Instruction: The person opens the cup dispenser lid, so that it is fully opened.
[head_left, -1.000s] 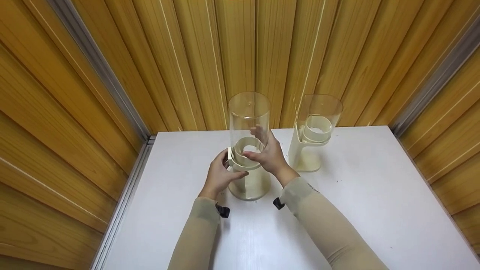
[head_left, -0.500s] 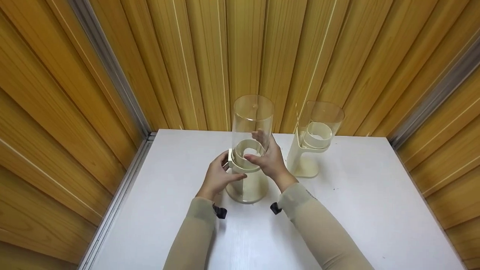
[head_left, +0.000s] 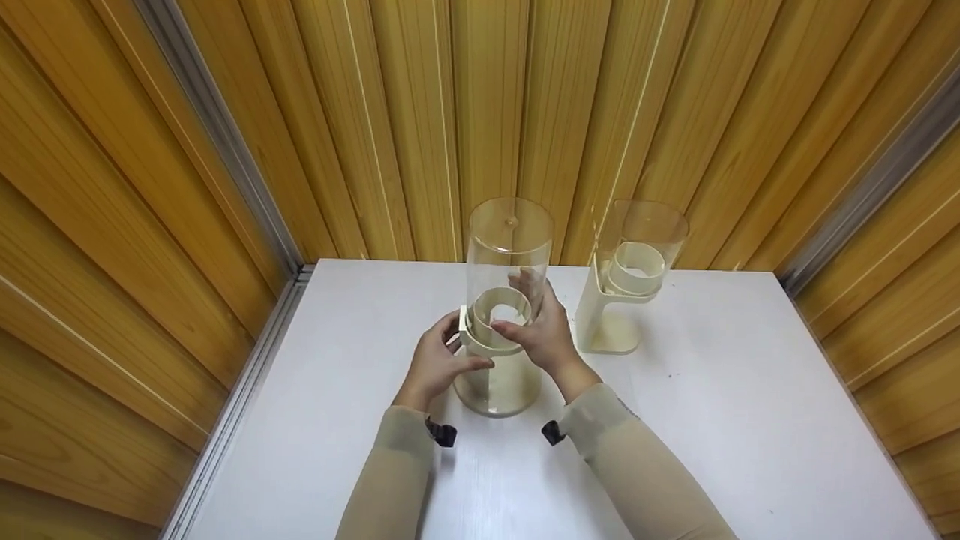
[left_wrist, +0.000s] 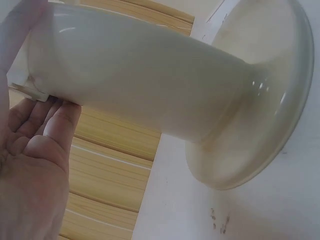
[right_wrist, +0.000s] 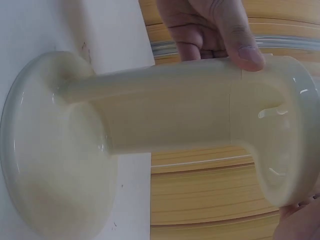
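Observation:
A cream round-based stand (head_left: 511, 375) with a tall clear cylinder (head_left: 510, 262) on top stands upright on the white table. A cream ring (head_left: 486, 309) shows inside the cylinder's lower end. My left hand (head_left: 436, 360) grips the stand's upper part from the left, thumb in front and fingers behind. From the right, my right hand (head_left: 551, 330) holds the lower part of the cylinder near the collar, thumb in front. In the right wrist view the stand's column (right_wrist: 170, 110) and overhanging collar show, with my left hand (right_wrist: 212, 30) touching the column.
A second, smaller cream stand (head_left: 600, 319) with a clear top (head_left: 651, 221) stands behind and to the right. Wood-patterned panels (head_left: 487, 112) rise behind the table (head_left: 720, 420) and at both sides. A metal rail (head_left: 225, 420) runs along the left table edge.
The round-based stand and both hands have shifted slightly towards me over the last half second. The grips look the same. Earlier, the head view also tilted a little.

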